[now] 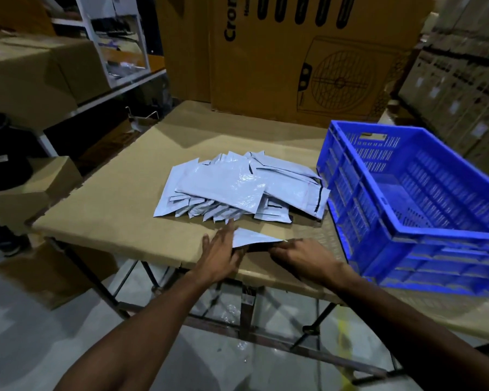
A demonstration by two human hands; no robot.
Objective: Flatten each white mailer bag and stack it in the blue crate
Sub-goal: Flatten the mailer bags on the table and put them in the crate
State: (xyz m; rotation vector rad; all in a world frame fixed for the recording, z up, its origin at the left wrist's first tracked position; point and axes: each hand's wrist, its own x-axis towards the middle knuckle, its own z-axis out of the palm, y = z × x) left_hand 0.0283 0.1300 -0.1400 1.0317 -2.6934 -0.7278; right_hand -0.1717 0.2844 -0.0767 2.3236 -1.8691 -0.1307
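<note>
Counter (pixel 119 210): a folding metal frame topped with a sheet of brown cardboard, seen from above and slightly behind.

Left hand (pixel 223 251) lies near the front edge, fingers extended and spread, flat against the cardboard, fingertips on the left corner of a single white mailer bag (pixel 253 237). Nothing is gripped; the hand is open and pressing.

Right hand (pixel 302 256) sits just beside it to the right, knuckles up, fingers bent at the bag's right tip. Whether it pinches the bag or merely rests on it I cannot tell (the fingertips are tucked out of sight under the hand).

The single bag lies between the two hands, a flat triangular shape pointing right, close to the counter's front edge.

Behind it, near the counter's middle, a loose pile of white mailer bags (pixel 237 190), overlapping at varied angles, some with dark edge strips showing. The pile's right end comes just beside the blue crate (pixel 350 193).

Blue crate: perforated plastic, stands on the counter's right side, tilted in the wide-angle view. The part of its interior in view holds no bags.

Background: large printed cardboard carton (pixel 308 60) behind the counter, stacked boxes at right, shelving at left.
</note>
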